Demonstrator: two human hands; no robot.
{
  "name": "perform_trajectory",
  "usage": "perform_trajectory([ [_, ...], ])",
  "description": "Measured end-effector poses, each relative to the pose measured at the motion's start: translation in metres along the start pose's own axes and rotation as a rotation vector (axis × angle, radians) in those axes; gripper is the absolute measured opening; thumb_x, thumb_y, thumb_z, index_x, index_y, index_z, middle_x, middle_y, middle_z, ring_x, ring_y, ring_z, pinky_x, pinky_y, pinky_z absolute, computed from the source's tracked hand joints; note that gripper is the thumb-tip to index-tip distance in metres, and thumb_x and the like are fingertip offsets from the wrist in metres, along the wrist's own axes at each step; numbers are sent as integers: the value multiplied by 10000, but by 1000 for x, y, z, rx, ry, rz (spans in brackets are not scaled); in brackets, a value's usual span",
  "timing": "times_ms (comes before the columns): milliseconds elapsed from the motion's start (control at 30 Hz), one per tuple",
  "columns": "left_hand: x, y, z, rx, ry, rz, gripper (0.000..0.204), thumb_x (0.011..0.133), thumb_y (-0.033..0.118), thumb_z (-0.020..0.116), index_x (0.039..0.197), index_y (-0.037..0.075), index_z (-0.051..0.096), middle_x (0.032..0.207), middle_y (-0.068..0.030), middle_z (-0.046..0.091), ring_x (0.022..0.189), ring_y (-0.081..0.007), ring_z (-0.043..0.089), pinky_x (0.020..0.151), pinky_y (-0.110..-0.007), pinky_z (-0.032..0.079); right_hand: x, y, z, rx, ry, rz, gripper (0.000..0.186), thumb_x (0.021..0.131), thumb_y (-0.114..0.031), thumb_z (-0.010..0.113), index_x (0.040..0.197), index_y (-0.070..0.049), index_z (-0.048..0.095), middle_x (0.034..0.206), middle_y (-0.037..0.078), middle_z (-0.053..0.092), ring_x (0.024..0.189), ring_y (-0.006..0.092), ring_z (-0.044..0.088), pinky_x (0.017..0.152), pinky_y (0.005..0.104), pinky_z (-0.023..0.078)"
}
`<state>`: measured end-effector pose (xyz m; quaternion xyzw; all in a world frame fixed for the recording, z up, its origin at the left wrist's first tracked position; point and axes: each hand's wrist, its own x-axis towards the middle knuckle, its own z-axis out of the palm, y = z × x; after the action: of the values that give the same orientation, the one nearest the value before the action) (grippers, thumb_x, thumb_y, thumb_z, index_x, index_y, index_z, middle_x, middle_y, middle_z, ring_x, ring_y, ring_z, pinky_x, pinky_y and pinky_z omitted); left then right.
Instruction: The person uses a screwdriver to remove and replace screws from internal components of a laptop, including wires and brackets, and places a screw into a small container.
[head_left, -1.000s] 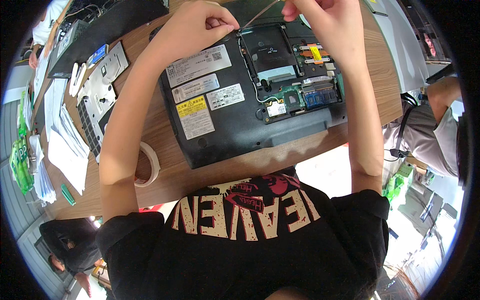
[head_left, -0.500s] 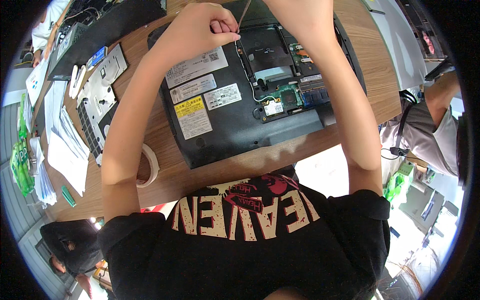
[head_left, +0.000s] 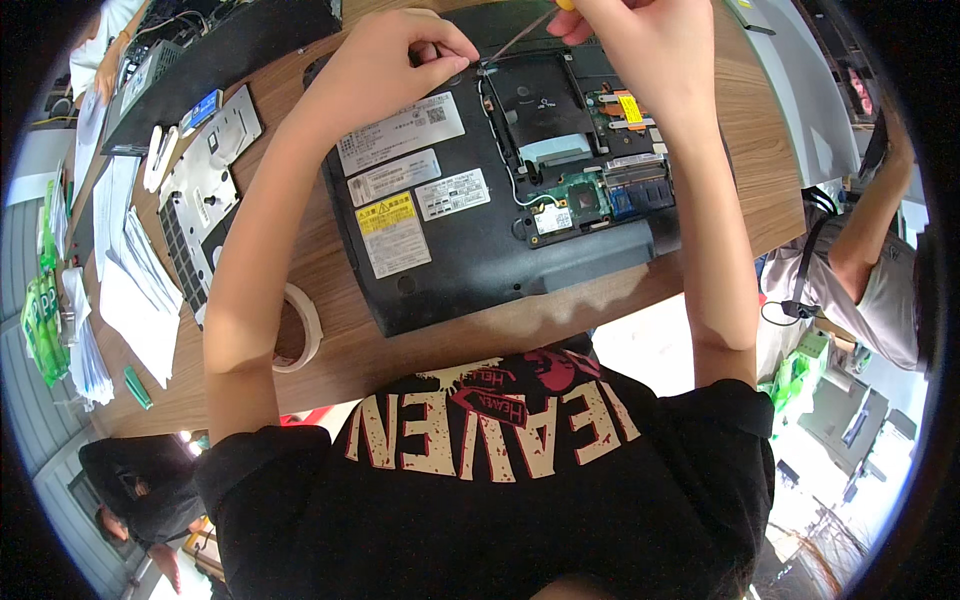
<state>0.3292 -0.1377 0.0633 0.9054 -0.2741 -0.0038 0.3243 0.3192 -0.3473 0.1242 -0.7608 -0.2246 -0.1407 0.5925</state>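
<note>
Head view: right hand (head_left: 650, 40) grips a screwdriver (head_left: 520, 32) over the opened laptop (head_left: 470, 250); left hand (head_left: 400, 60) pinches closed beside its tip.

Surface: a light brown wooden table (head_left: 760, 170) with visible grain.
Centre: an upturned black laptop (head_left: 480, 240) with its base panel removed is laid flat.
Left: a grey removed cover plate (head_left: 205, 190), white paper sheets (head_left: 125, 290) and a roll of pale tape (head_left: 300, 330) are spread out.
Far left: a green marker (head_left: 137, 387).
</note>
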Motion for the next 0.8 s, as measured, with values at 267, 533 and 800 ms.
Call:
perform_trajectory([
  [267, 0, -6, 4, -217, 65, -50, 173, 883, 176, 621, 1005, 78, 697, 845, 0, 672, 711, -68, 572, 650, -229, 464, 1, 3, -19, 183, 166, 119, 213, 890, -164, 636, 808, -45, 480, 610, 51, 573, 454, 93, 553, 408, 195, 434],
  [533, -3, 12, 10, -74, 78, -32, 170, 825, 129, 663, 976, 59, 695, 778, -1, 614, 653, -65, 524, 586, -212, 432, -3, 15, -26, 149, 234, 173, 214, 907, -182, 615, 813, -47, 478, 635, 82, 598, 449, 108, 557, 400, 199, 430],
  [800, 2, 5, 21, -48, 114, 45, 120, 815, 138, 669, 892, 46, 678, 743, -7, 586, 596, -72, 466, 529, -234, 383, -10, 17, -30, 197, 234, 176, 212, 914, -189, 604, 818, -50, 475, 652, 82, 596, 469, 118, 567, 417, 207, 442],
])
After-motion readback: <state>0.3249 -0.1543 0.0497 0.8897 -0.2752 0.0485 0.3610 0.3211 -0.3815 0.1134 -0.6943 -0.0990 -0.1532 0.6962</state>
